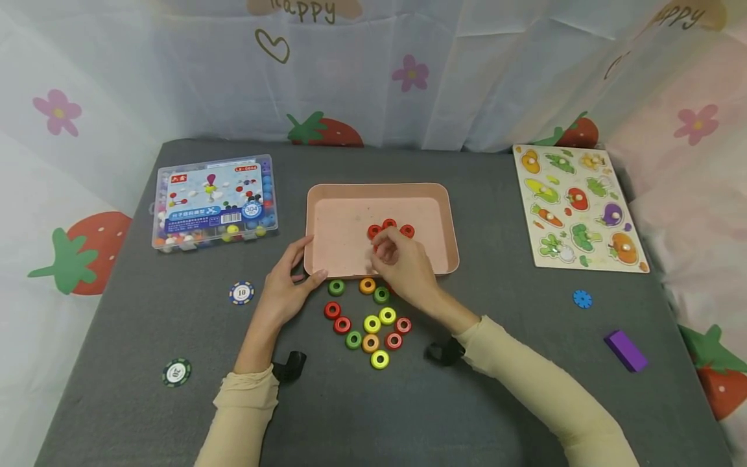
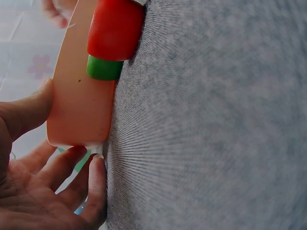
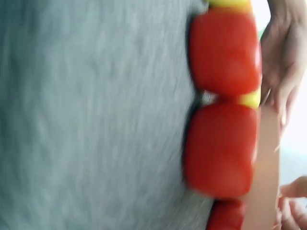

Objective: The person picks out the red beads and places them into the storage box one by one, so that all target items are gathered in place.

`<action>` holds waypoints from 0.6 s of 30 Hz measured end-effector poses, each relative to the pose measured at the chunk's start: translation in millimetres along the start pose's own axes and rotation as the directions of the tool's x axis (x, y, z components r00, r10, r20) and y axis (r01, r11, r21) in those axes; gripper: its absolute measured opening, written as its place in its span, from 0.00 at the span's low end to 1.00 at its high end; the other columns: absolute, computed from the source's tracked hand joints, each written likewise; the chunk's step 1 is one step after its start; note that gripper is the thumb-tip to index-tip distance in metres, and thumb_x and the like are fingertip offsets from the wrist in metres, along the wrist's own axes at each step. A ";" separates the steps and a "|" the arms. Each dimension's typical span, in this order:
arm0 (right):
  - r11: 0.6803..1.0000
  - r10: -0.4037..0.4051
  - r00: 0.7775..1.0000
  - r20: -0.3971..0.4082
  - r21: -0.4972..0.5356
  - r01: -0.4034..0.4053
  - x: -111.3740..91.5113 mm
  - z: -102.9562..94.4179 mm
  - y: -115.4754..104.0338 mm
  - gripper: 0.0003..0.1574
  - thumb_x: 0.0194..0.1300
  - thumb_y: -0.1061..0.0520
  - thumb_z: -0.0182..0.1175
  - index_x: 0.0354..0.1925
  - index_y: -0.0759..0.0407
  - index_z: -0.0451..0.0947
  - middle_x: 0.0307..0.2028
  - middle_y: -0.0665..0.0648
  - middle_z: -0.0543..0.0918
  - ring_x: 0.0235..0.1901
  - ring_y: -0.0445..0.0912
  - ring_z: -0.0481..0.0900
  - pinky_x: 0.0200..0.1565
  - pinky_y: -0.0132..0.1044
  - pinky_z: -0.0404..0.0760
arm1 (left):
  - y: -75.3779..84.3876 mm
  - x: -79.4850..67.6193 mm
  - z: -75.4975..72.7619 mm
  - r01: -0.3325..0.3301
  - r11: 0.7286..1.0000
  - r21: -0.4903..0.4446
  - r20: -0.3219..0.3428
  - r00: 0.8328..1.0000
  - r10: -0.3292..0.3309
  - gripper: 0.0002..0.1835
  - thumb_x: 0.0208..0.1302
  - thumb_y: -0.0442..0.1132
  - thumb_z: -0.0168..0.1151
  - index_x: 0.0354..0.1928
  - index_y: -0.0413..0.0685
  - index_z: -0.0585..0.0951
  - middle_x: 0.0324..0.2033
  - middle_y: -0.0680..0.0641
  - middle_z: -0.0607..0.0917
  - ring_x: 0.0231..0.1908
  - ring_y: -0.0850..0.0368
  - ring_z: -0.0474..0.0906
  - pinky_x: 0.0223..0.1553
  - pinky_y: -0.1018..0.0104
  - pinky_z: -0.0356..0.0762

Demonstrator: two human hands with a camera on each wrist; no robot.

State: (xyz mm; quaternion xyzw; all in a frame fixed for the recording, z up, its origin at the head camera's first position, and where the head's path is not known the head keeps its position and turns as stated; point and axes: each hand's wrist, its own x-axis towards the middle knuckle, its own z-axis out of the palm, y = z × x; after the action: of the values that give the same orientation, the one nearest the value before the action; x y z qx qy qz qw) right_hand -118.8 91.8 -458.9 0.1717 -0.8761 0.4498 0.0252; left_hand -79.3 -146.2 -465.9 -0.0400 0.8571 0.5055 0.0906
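Note:
A shallow pink tray point(image 1: 327, 194) lies on the grey table. My left hand point(image 1: 284, 285) grips its near left corner, thumb on the near rim and fingers along the left side. Over the tray's near half, my right hand point(image 1: 403, 263) has its fingers curled, with the edge of a red ring point(image 1: 375, 248) showing at the fingertips; the hand hides most of that ring. Three red rings point(image 1: 407, 231) lie just beyond it in the tray. In front of the tray are several loose rings in green point(image 1: 353, 340), yellow point(image 1: 380, 359), orange point(image 1: 370, 343) and red point(image 1: 342, 325).
A clear lidded box of coloured balls point(image 1: 213, 201) stands at the back left. A wooden vegetable puzzle board point(image 1: 580, 207) lies at the back right. Two chips point(image 1: 242, 292) are on the left; a blue disc point(image 1: 582, 299) and a purple block point(image 1: 626, 351) are on the right.

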 end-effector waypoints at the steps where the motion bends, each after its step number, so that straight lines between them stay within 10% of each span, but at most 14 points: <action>1: 0.999 -0.038 0.999 0.019 0.030 0.037 -1.7 1.0 -2.0 0.13 0.60 0.64 0.69 0.43 0.60 0.79 0.29 0.51 0.80 0.29 0.43 0.76 0.31 0.34 0.76 | -0.2 0.1 -0.1 -0.003 1.000 0.000 0.000 1.000 0.003 0.39 0.67 0.45 0.67 0.77 0.62 0.60 0.74 0.42 0.64 0.73 0.44 0.60 0.65 0.45 0.71; 9: 0.969 -0.245 0.938 0.246 0.084 0.232 -20.4 13.7 -19.7 0.10 0.62 0.61 0.70 0.41 0.55 0.81 0.33 0.47 0.82 0.30 0.40 0.76 0.32 0.32 0.79 | -0.7 1.0 -0.1 -0.015 1.000 -0.007 -0.003 1.000 0.015 0.39 0.67 0.44 0.67 0.76 0.61 0.61 0.74 0.41 0.64 0.73 0.44 0.61 0.65 0.45 0.72; 18: 0.965 -0.188 0.839 0.511 -0.063 0.254 -34.8 26.0 -26.4 0.25 0.68 0.59 0.64 0.62 0.46 0.80 0.57 0.48 0.83 0.29 0.36 0.76 0.31 0.27 0.75 | 0.9 -0.2 -0.7 -0.004 1.000 -0.005 0.008 1.000 0.004 0.39 0.67 0.45 0.67 0.77 0.62 0.60 0.74 0.42 0.65 0.73 0.45 0.61 0.65 0.46 0.71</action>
State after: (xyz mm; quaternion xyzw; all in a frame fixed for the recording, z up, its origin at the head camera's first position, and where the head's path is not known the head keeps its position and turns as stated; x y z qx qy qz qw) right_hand -74.6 66.6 -460.7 0.3804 -0.8537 0.3268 -0.1400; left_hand -79.3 -146.4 -464.8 -0.0367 0.8556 0.5079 0.0930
